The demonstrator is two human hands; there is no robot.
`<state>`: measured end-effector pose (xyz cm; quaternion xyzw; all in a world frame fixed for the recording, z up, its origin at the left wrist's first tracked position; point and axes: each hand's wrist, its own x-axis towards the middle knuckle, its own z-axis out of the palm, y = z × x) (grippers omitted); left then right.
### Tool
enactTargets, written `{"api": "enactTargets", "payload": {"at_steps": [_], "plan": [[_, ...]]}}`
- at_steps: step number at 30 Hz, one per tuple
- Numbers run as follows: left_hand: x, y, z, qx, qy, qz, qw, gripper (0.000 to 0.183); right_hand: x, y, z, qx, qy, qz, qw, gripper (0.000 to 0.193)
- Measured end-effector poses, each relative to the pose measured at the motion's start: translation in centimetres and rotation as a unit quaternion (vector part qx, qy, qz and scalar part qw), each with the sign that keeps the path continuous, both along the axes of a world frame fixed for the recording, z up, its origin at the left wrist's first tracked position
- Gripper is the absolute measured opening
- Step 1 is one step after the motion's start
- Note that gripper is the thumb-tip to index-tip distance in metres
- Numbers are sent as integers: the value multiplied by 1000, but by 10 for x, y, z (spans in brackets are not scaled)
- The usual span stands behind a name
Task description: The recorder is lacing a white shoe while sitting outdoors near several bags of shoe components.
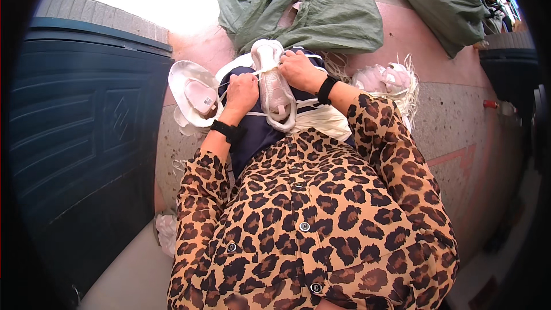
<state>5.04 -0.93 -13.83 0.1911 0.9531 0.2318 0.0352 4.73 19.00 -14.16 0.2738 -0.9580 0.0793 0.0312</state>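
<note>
A pale pink and white sneaker (pixel 275 89) lies on my lap, its toe pointing away from me and its heel opening towards me. My left hand (pixel 242 93) is closed just left of the shoe, pinching a white shoelace. At the shoe's right edge, my right hand (pixel 299 71) is closed with its fingers bent against the lacing area, apparently on the lace; its fingertips are partly hidden. Stretches of lace cross the shoe between both hands. A bundle of cream laces (pixel 321 123) rests on my dark blue-clad lap, right of the heel.
White and pink shoes (pixel 195 89) lie to my left. Pink shoe pieces with loose laces (pixel 387 79) are piled at my right. A green sack (pixel 338 14) stands ahead, another green sack (pixel 445 3) at far right. A dark blue metal door (pixel 86 103) stands close on the left.
</note>
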Motion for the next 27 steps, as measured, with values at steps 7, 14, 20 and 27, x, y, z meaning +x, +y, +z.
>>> {"api": "enactTargets", "payload": {"at_steps": [7,14,20,27], "plan": [[-6,14,9,-112,81,-78,987,14,-1,-8,-1,55,-8,56,997,9],[9,18,20,-82,86,25,993,17,21,0,18,-30,-47,-84,995,12],[18,23,30,-144,30,20,989,20,17,-6,19,23,-169,-111,979,22],[4,14,12,-8,5,29,1000,20,15,9,0,-86,-183,-92,975,20]]}}
